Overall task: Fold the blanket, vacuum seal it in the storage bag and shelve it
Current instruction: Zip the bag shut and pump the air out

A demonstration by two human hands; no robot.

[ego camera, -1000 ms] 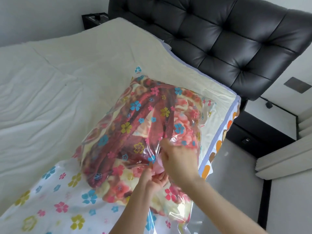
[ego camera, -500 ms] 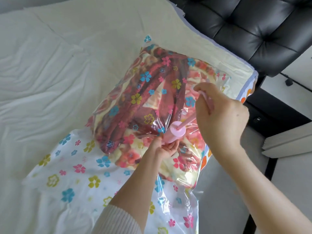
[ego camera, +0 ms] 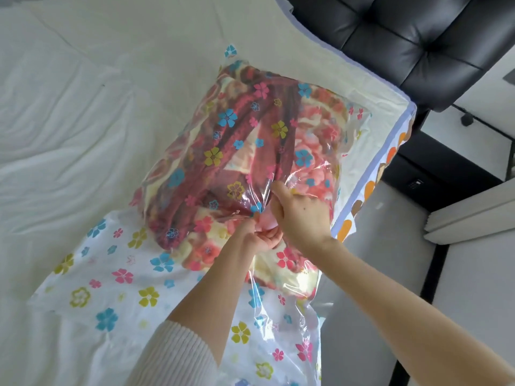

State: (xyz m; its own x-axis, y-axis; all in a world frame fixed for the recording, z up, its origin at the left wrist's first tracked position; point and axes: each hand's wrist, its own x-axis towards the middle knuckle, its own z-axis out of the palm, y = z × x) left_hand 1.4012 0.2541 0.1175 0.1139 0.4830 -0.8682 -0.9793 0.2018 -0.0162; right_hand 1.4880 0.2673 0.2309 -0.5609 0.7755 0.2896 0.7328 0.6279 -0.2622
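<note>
At 6 o'clock I see a cream ribbed sleeve on the left arm, which goes up toward the middle of the view. The right arm comes in bare from 4 o'clock. Under both arms lies the flat, empty part of the bag, clear plastic with blue, pink and yellow flowers, spread on the bed from 7 to 5 o'clock.

Both hands meet near the centre, on top of the full part of the bag. The left hand has its fingers curled around the base of a pink pump, and it holds this base against the plastic. The right hand is closed over the upper part of the pump and covers most of it, so I see only a small pink piece between the two hands. The hands are touching or almost touching; I cannot tell which.

The blanket is inside the bag, folded, dark red and cream with pink flowers. It makes a thick bundle from the centre up to 12 o'clock, near the right edge of the bed. The plastic over it is wrinkled around the hands.

Farther, at 1 to 2 o'clock, stands a black padded headboard. At 3 o'clock there is a dark nightstand beside the bed.
</note>
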